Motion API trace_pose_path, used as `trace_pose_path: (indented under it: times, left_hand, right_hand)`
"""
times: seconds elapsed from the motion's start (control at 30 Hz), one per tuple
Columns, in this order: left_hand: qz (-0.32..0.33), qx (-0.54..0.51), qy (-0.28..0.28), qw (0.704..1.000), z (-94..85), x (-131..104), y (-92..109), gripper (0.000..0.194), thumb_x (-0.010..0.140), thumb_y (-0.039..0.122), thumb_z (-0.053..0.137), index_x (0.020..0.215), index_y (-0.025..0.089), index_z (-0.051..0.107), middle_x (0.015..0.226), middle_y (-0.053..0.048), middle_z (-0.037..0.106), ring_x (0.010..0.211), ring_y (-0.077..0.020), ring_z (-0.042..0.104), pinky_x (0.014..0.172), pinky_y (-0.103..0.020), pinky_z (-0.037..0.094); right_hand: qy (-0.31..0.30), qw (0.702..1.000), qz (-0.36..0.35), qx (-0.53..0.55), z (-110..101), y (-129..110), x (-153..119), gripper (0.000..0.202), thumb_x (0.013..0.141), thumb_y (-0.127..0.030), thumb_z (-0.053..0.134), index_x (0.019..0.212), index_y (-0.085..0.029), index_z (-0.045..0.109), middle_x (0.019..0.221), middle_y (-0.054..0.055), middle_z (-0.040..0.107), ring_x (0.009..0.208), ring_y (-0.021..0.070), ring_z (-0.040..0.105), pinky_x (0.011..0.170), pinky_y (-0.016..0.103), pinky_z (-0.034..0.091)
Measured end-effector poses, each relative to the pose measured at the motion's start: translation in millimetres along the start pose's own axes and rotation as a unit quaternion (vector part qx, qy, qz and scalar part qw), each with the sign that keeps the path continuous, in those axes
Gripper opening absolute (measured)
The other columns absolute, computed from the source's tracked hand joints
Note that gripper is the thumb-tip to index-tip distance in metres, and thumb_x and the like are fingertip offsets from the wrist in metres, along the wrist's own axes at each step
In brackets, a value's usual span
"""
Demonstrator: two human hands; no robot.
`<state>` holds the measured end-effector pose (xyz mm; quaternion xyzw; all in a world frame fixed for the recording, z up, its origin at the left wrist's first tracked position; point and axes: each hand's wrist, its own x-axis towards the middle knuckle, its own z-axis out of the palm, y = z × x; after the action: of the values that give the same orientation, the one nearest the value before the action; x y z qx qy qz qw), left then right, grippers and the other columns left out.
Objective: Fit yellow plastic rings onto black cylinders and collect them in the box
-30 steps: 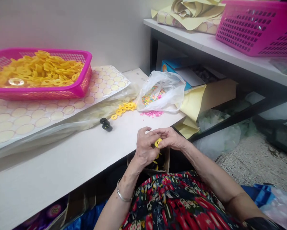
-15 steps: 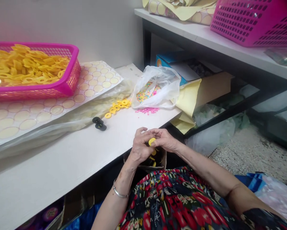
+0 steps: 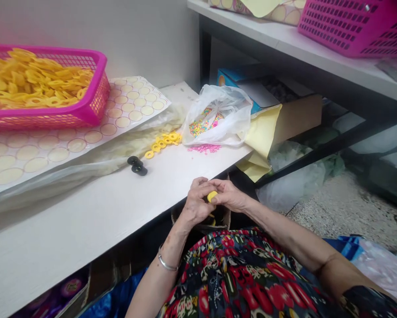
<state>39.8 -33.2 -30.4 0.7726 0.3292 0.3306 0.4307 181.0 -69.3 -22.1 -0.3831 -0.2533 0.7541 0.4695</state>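
Note:
Both hands meet just past the table's front edge, over an open box [image 3: 225, 221] with dark and yellow pieces inside. Between their fingers is a small round yellow piece [image 3: 212, 196]. My left hand [image 3: 197, 201] is closed round its left side, and my right hand [image 3: 229, 194] pinches it from the right with the thumb. On the white table [image 3: 119, 203], two black round pieces [image 3: 138, 166] lie left of the hands. Several yellow rings [image 3: 163, 142] are beyond them, beside loose pink bits [image 3: 206, 148] and a clear bag [image 3: 229, 128] of coloured beads.
A pink basket [image 3: 100, 84] heaped with yellow rings stands at the left on sheets printed with circles [image 3: 57, 154]. At the right are a cardboard box [image 3: 300, 117], a raised shelf [image 3: 251, 33] and another pink basket [image 3: 337, 26].
The view has shifted slightly, so the table's contents appear a little higher. Both hands keep nearly the same pose round the yellow piece.

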Motion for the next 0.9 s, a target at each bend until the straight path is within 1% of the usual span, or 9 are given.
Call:
trace_pose_path:
  times: [0.13, 0.33, 0.47, 0.57, 0.6, 0.67, 0.77, 0.83, 0.9]
  left_hand:
    - [0.011, -0.008, 0.017, 1.0, -8.1, -1, 5, 0.014, 0.056, 0.015, 0.07, 0.068, 0.02, 0.065, 0.071, -0.002, 0.065, 0.095, -0.0231, 0.051, 0.086, -0.04, 0.044]
    - [0.099, 0.047, 0.05, 0.993, 1.7, -10, 7, 0.016, 0.063, 0.006, 0.054, 0.067, 0.02, 0.061, 0.064, 0.003, 0.064, 0.065, -0.0118, 0.056, 0.092, -0.041, 0.038]
    - [0.083, 0.047, 0.024, 0.995, -0.7, -28, 10, 0.017, 0.061, 0.006, 0.054, 0.068, 0.019, 0.061, 0.066, 0.001, 0.062, 0.067, -0.0129, 0.055, 0.092, -0.042, 0.039]
    - [0.068, 0.057, -0.02, 0.996, -22.8, -36, 12, 0.021, 0.064, 0.012, 0.06, 0.082, 0.021, 0.064, 0.082, -0.003, 0.065, 0.083, -0.017, 0.057, 0.094, -0.041, 0.04]
    - [0.043, 0.067, 0.007, 0.997, -34.6, -36, 10, 0.025, 0.065, 0.017, 0.063, 0.09, 0.021, 0.064, 0.092, -0.005, 0.064, 0.09, -0.0189, 0.057, 0.091, -0.04, 0.042]
    - [-0.058, 0.099, 0.148, 0.982, -62.6, -31, -1, 0.035, 0.066, 0.031, 0.066, 0.099, 0.019, 0.062, 0.104, -0.009, 0.06, 0.097, -0.0215, 0.055, 0.082, -0.036, 0.047]
    - [-0.268, 0.189, 0.35, 0.877, -103.9, -15, -31, 0.044, 0.066, 0.045, 0.065, 0.098, 0.015, 0.061, 0.092, -0.008, 0.06, 0.08, -0.0201, 0.056, 0.073, -0.035, 0.047]
    - [-0.333, 0.25, 0.362, 0.834, -123.4, -3, -51, 0.052, 0.06, 0.05, 0.067, 0.098, 0.015, 0.062, 0.086, -0.006, 0.059, 0.075, -0.0199, 0.055, 0.073, -0.036, 0.046]
    - [-0.349, 0.277, 0.356, 0.821, -134.6, 5, -67, 0.054, 0.058, 0.053, 0.067, 0.096, 0.015, 0.063, 0.082, -0.004, 0.059, 0.073, -0.02, 0.055, 0.072, -0.034, 0.045]
  right_hand:
    - [-0.06, 0.998, 0.016, -0.018, 3, -5, 0, 0.058, 0.045, -0.017, 0.081, 0.101, -0.016, 0.063, 0.09, 0.002, 0.062, 0.083, 0.0131, 0.057, 0.068, 0.02, 0.044]
    - [0.002, 0.998, 0.008, -0.067, 13, 1, -2, 0.041, 0.049, -0.015, 0.077, 0.089, -0.012, 0.065, 0.079, 0.001, 0.064, 0.072, 0.0118, 0.058, 0.067, 0.023, 0.044]
    - [-0.046, 0.993, 0.064, -0.083, 12, 11, -5, 0.048, 0.05, -0.015, 0.076, 0.097, -0.013, 0.063, 0.082, 0.001, 0.064, 0.076, 0.0123, 0.057, 0.069, 0.024, 0.042]
    - [-0.041, 0.979, 0.089, -0.178, 9, 18, -2, 0.042, 0.053, -0.02, 0.075, 0.092, -0.012, 0.062, 0.079, 0.001, 0.061, 0.071, 0.0125, 0.054, 0.065, 0.024, 0.041]
    - [-0.019, 0.967, 0.087, -0.238, 8, 20, 0, 0.04, 0.054, -0.023, 0.074, 0.091, -0.012, 0.062, 0.077, 0.001, 0.06, 0.07, 0.0128, 0.053, 0.064, 0.024, 0.04]
    - [0.036, 0.928, 0.079, -0.363, 6, 25, 6, 0.04, 0.057, -0.027, 0.072, 0.092, -0.011, 0.061, 0.074, 0.001, 0.059, 0.068, 0.0135, 0.052, 0.062, 0.025, 0.039]
    - [0.068, 0.876, 0.072, -0.471, 4, 27, 13, 0.047, 0.059, -0.032, 0.073, 0.1, -0.012, 0.06, 0.074, 0.001, 0.059, 0.066, 0.014, 0.051, 0.059, 0.024, 0.038]
    - [0.054, 0.863, 0.06, -0.499, 2, 23, 14, 0.045, 0.062, -0.033, 0.07, 0.101, -0.013, 0.059, 0.074, 0.001, 0.059, 0.065, 0.0136, 0.051, 0.057, 0.023, 0.037]
    - [0.038, 0.847, 0.03, -0.529, 2, 14, 15, 0.03, 0.067, -0.032, 0.066, 0.091, -0.014, 0.061, 0.07, 0.0, 0.058, 0.063, 0.0127, 0.051, 0.056, 0.022, 0.035]
